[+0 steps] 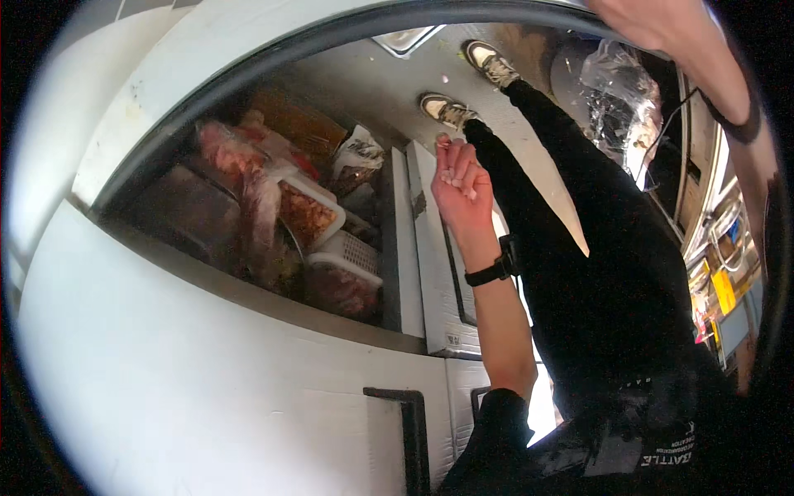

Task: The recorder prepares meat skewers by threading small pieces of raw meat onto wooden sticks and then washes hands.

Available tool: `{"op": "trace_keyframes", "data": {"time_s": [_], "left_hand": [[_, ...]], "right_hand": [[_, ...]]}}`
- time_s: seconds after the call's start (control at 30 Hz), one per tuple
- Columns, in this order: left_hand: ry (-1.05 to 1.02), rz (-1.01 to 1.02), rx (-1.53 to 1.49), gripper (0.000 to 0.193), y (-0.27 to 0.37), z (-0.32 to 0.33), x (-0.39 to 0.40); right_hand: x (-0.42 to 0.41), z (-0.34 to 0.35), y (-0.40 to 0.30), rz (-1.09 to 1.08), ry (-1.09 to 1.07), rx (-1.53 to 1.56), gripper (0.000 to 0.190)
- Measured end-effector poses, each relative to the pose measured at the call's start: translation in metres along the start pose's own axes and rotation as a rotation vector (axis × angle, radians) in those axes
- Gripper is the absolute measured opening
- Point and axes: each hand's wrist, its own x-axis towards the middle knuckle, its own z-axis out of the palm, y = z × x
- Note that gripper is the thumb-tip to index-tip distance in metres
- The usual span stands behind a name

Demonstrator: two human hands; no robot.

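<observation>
My left hand (462, 177), with a black watch (505, 259) at the wrist, is raised beside an open white freezer or fridge compartment (409, 248). Its fingers are curled in and nothing shows in them. My right hand (642, 22) is at the top right by the black-edged rim (533, 11) of a white door or lid; its fingers are cut off by the picture's edge. Inside the compartment lie bagged reddish food (232, 152), a white tub of orange-brown pieces (307, 214), a white perforated basket (347, 251) and dark red food (341, 288) below it.
My shoes (490, 62) stand on a grey floor (397, 80). A metal-edged tray or lid (406, 40) lies at the top. Clear plastic wrapping (620, 105) is right of my legs. A white panel with a black handle (415, 428) is at the bottom. Yellow items (722, 291) are at the far right.
</observation>
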Motion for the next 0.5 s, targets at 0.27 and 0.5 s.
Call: {"op": "trace_keyframes", "data": {"time_s": [0.27,0.5], "left_hand": [[0.124,0.223,0.493,0.025,0.033,0.062,0.01],[0.131,0.346,0.743,0.025,0.045,0.1,0.011]], "right_hand": [[0.041,-0.055,0.107,0.006,-0.98,-0.869,0.022],[0.02,-0.018,0.165,0.56,-1.165,0.045,0.017]]}}
